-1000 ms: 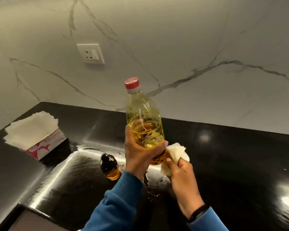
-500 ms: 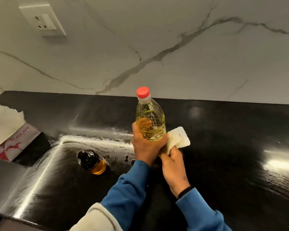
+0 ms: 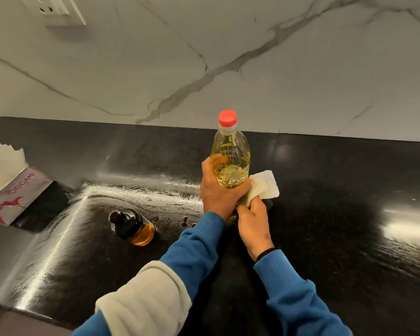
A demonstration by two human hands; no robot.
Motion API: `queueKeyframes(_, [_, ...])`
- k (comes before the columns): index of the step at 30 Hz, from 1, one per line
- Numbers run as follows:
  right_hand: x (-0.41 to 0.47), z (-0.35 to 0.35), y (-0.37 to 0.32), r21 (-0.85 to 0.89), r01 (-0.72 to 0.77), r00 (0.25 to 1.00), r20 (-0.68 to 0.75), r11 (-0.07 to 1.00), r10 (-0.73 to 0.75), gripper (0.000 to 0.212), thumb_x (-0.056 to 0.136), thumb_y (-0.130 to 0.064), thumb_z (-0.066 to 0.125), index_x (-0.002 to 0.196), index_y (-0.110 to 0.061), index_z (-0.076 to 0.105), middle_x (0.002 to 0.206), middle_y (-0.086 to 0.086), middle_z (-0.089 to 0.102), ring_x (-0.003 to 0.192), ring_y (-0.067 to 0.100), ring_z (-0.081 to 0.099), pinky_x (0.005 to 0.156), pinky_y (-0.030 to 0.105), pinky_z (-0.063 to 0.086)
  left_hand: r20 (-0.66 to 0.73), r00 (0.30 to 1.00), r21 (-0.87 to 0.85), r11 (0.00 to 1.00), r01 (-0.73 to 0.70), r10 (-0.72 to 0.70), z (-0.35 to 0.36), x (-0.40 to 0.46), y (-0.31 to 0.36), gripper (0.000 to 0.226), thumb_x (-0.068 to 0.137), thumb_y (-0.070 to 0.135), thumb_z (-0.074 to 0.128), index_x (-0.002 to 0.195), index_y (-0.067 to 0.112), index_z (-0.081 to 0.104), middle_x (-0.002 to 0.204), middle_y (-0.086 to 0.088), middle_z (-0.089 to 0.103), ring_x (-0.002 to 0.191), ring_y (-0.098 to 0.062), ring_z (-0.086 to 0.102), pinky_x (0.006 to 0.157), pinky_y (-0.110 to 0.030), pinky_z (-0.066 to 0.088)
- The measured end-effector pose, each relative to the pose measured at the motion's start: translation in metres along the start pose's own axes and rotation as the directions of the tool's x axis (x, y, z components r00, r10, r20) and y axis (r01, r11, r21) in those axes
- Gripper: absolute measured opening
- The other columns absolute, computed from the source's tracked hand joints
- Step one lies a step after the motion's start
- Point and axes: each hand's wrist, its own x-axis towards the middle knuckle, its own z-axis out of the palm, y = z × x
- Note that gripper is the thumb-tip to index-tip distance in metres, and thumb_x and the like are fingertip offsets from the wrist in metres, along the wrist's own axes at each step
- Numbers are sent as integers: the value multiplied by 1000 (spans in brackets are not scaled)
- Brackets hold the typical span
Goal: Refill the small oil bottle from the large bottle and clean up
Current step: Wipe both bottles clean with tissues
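**Two hands on the large bottle, wiping under way**

Two hands worked at one spot. The left hand (image 3: pixel 219 192) was wrapped round the lower body of the large bottle (image 3: pixel 230 161), holding it upright with its red cap (image 3: pixel 227 117) screwed on. The right hand (image 3: pixel 253 220) pinched a folded tissue (image 3: pixel 262 187) against the bottle's base, on the side away from the left hand. Whether the base was touching the bench (image 3: pixel 337 214) or lifted just above it could not be told.

The step in hand looked like the clean-up: the small oil bottle (image 3: pixel 132 226) stood capped on the bench, left of the hands and apart from them, amber oil showing in its lower part, so the refill seemed done. Next, the tissue probably needed carrying round and beneath the base, then across the few drops (image 3: pixel 185 220) lying between the two bottles and the streaky sheen beyond.

Counted: two bottles, one tissue in hand, one tissue box (image 3: pixel 12 197) at the left edge, and one wall socket (image 3: pixel 56 9).
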Motion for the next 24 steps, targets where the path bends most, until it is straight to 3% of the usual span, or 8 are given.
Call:
queueKeyframes(2, [-1,-1,2,-33,-16,1000,-14,999,15,29,98,-3,49,120,-18,58,110,0,65,99,9,62,84,25,51,29,999,-7,1000,-14,14,0,-1,-1,93,57,40,97,127,44,35,118,20,57,108,4,59,90,-24,54])
queueKeyframes(5, [-6,-2,4,-58,-33,999,-28,998,31,28,97,-6,50,119,-22,58,112,0,65,104,14,62,95,39,52,69,998,-48,999,-5,8,-8,-8,-3,102,56,43,97,134,46,32,128,22,53,116,9,55,94,-16,50])
queueKeyframes(9, [-26,-5,8,-34,-50,998,-40,998,48,20,98,-11,52,107,-25,63,104,-3,66,97,13,64,87,37,54,59,994,-135,986,95,-88,-26,-28,-6,99,66,38,94,144,39,34,144,7,49,133,-7,50,105,-26,44])
queueKeyframes(11, [-44,-4,15,-59,-60,998,-23,996,59,12,98,-13,54,98,-18,64,90,-6,65,84,11,63,77,36,51,19,989,-152,977,151,-150,-42,-47,-7,84,73,31,92,140,37,41,138,6,53,127,-9,54,99,-22,44])
queueKeyframes(13, [-64,-2,20,-60,-46,998,29,997,47,17,98,-12,55,87,-22,64,81,-12,62,76,9,60,73,32,50,-10,981,-173,966,190,-195,-62,-69,-11,67,78,25,88,132,33,49,127,8,60,117,-8,61,92,-20,50])
queueKeyframes(18, [-101,24,14,-40,-5,977,215,999,13,21,100,-16,55,91,-31,67,100,-5,72,99,16,67,88,38,55,-149,951,-230,945,234,-272,-131,-120,-24,35,84,17,83,109,32,65,108,5,70,95,-5,71,73,-15,56])
queueKeyframes(22, [-117,54,1,-83,86,952,302,993,-57,19,99,-17,59,88,-27,70,90,-9,74,93,17,69,82,35,56,-297,909,-208,949,237,-292,-188,-135,-38,31,81,14,85,102,30,68,97,6,73,90,-6,72,82,-24,58])
queueKeyframes(24, [-120,69,-3,-92,99,940,336,991,-63,13,98,-19,61,97,-26,71,94,-9,74,95,17,69,84,36,57,-367,881,-208,950,234,-297,-210,-134,-48,32,79,12,86,99,29,69,95,4,73,88,-5,71,86,-30,59])
